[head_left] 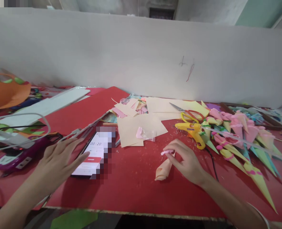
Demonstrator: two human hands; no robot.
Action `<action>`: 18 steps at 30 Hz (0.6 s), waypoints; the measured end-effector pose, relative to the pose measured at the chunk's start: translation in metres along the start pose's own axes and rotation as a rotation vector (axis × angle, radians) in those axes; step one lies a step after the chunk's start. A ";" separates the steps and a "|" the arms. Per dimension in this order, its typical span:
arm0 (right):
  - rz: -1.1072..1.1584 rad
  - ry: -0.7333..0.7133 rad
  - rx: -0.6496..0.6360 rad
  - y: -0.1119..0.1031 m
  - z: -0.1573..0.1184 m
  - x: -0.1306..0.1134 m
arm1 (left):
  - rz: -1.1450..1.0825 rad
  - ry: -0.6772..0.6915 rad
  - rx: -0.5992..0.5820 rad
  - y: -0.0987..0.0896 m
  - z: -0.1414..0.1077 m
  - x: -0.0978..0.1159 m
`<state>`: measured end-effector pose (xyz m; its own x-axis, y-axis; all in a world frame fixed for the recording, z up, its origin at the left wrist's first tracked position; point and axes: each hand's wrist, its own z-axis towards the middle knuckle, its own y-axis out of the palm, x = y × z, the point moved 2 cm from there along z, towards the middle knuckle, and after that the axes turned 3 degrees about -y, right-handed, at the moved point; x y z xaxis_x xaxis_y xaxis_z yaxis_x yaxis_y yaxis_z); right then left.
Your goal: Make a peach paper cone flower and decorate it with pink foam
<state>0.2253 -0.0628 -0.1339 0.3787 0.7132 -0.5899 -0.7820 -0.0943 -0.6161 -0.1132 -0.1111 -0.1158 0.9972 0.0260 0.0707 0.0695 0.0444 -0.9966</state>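
My left hand is spread at the left side of a phone, its thumb over the edge of the screen, which shows a timer. Between the thumb and fingers of my right hand is a small pink piece, its exact kind unclear. Just below those fingers a rolled cream felt cone lies on the red table; part of it is hidden by the hand. Beyond, a clear packet with something pink rests on cream sheets.
A yellow glue gun with a black cord and scissors lie right of centre. Several decorated felt cones are piled at the right. At the left sit a purple power strip and white cables. A white partition stands behind.
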 end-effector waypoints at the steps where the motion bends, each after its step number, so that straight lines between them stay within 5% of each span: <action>1: 0.002 0.004 -0.008 0.000 0.000 0.000 | -0.031 0.036 0.069 -0.004 0.000 0.013; 4: 0.010 0.009 -0.027 0.002 -0.002 0.001 | -0.156 0.104 0.121 -0.007 0.005 0.068; 10: -0.013 -0.046 0.101 -0.002 -0.002 0.000 | -0.919 0.364 -0.276 0.007 0.031 0.180; 13: -0.022 -0.037 0.131 -0.003 -0.001 0.000 | -1.059 0.444 -0.286 0.014 0.048 0.201; 18: -0.081 -0.011 0.169 -0.003 0.000 0.003 | -1.217 0.421 -0.331 0.027 0.063 0.200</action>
<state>0.2286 -0.0605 -0.1342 0.4392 0.7216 -0.5351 -0.8216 0.0817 -0.5642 0.0862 -0.0422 -0.1262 0.2228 -0.1685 0.9602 0.8618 -0.4263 -0.2748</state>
